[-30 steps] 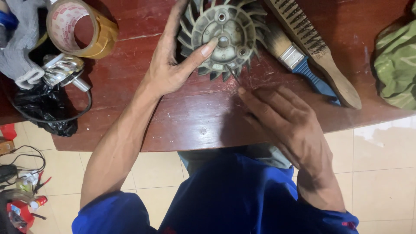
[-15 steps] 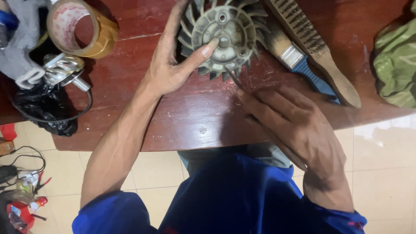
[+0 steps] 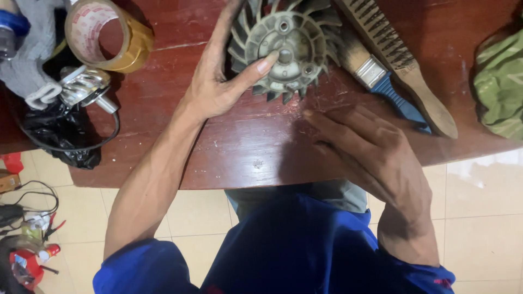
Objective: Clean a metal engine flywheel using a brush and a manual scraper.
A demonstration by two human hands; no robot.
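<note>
A grey finned metal fan wheel [image 3: 297,34] lies flat on the dark red wooden table [image 3: 239,147]. My left hand [image 3: 218,81] grips its left side, thumb pressed near the hub. Just below and to the right of the wheel, my right hand [image 3: 370,149] hovers over the table with fingers bent together. Whether it holds a small item I cannot tell. The fingertips stop a little short of the wheel's lower fins.
A wire brush [image 3: 400,60] and a blue-handled paintbrush [image 3: 376,79] lie right of the wheel. A green cloth [image 3: 498,81] sits at the right edge. At left are a tape roll [image 3: 106,35], a metal part [image 3: 84,87], a black bag [image 3: 62,136]. Tools lie on the floor [image 3: 27,239].
My right hand has drawn slightly down and right, away from the wheel's lower fins. The left hand and the wheel stay as they were.
</note>
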